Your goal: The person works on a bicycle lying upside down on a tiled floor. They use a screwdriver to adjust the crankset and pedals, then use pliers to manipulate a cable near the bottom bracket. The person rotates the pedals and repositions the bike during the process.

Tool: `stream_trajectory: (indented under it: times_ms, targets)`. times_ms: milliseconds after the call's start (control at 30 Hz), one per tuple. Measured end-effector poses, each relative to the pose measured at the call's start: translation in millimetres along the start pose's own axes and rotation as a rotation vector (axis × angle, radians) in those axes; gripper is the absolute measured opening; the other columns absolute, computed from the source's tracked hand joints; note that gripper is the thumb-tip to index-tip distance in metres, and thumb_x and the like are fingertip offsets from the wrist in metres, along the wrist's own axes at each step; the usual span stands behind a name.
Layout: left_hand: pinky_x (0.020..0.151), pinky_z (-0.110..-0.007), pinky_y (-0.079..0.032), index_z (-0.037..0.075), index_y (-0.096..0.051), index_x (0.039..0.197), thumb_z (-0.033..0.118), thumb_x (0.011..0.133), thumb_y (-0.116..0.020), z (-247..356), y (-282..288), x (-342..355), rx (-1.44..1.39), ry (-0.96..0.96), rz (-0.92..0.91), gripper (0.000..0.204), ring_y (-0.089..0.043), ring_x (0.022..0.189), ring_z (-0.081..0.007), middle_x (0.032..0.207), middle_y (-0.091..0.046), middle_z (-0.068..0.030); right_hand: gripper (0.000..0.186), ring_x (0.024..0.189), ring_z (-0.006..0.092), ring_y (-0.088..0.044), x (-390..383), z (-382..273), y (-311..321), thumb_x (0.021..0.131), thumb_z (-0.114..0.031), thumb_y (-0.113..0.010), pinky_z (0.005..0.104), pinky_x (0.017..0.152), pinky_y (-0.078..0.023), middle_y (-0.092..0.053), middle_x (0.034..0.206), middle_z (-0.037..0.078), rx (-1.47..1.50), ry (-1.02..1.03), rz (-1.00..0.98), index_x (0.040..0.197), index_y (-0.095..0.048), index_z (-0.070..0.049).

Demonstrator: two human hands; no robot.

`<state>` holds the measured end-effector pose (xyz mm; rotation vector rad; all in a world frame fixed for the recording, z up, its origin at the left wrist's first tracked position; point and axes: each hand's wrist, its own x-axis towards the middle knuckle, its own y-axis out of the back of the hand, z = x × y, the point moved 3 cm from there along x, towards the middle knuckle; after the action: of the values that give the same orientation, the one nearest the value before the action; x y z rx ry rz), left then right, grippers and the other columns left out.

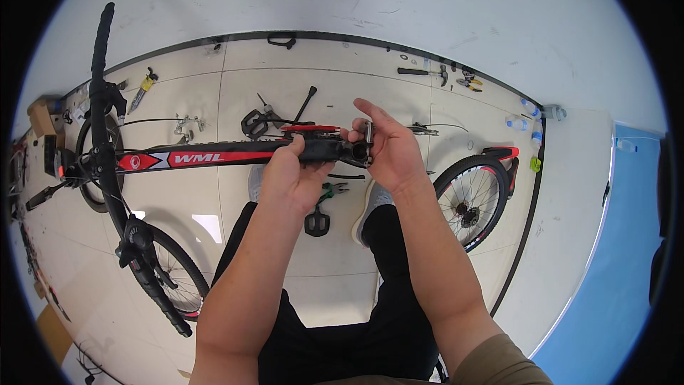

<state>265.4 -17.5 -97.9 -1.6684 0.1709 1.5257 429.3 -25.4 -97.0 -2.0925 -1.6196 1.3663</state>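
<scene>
A black and red bicycle frame (235,157) lies across in front of me, its handlebar at the left. My left hand (288,177) is wrapped round the top tube by the seat tube, thumb on top and fingers underneath. The open round top of the seat tube (362,150) faces up just right of it. There my right hand (396,155) pinches a small metal seat clamp (368,133) against the tube's rim, with one finger stretched out. Whether the clamp encircles the tube is partly hidden by the fingers.
Pedals (317,224) are below and beyond the frame. On the tiled floor are a hammer (424,72), yellow-handled pliers (470,83), a yellow and grey tool (143,90) and a black saddle-like part (281,41). The rear wheel (470,203) stands right; the front wheel (171,271) left. Bottles (518,123) line the right wall.
</scene>
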Motion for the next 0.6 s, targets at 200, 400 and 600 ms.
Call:
stream_trajectory:
  times_ms: [200, 400, 600]
  targets:
    - [0.114, -0.052, -0.037, -0.003, -0.041, 0.128, 0.019, 0.106, -0.039, 1.1, 1.9, 0.8, -0.004, -0.015, 0.005, 0.031, -0.049, 0.126, -0.0323, 0.131, -0.048, -0.0201, 0.029, 0.084, 0.0199, -0.064, -3.3, 0.2, -6.4, 0.101, -0.014, -0.049, 0.0305, 0.08, -0.053, -0.065, 0.101, 0.012, -0.05, 0.027, 0.135, 0.125, -0.053, 0.002]
    - [0.114, -0.054, -0.035, -0.003, -0.041, 0.128, 0.019, 0.106, -0.04, -0.1, 0.8, 0.4, -0.016, -0.02, 0.019, 0.031, -0.048, 0.127, -0.0308, 0.131, -0.048, -0.0198, 0.025, 0.087, 0.021, -0.064, -4.1, -0.5, -1.6, 0.098, -0.01, -0.056, 0.0314, 0.08, -0.053, -0.064, 0.103, 0.013, -0.043, 0.029, 0.193, 0.12, -0.055, 0.003]
    - [0.114, -0.053, -0.034, -0.003, -0.043, 0.125, 0.017, 0.104, -0.042, -1.3, 0.6, -1.7, 0.069, -0.039, 0.003, 0.029, -0.049, 0.126, -0.0319, 0.131, -0.048, -0.02, 0.024, 0.086, 0.0196, -0.064, -3.7, 3.0, 0.6, 0.099, -0.012, -0.055, 0.032, 0.078, -0.054, -0.063, 0.102, 0.01, -0.069, 0.065, 0.199, 0.119, -0.056, 0.002]
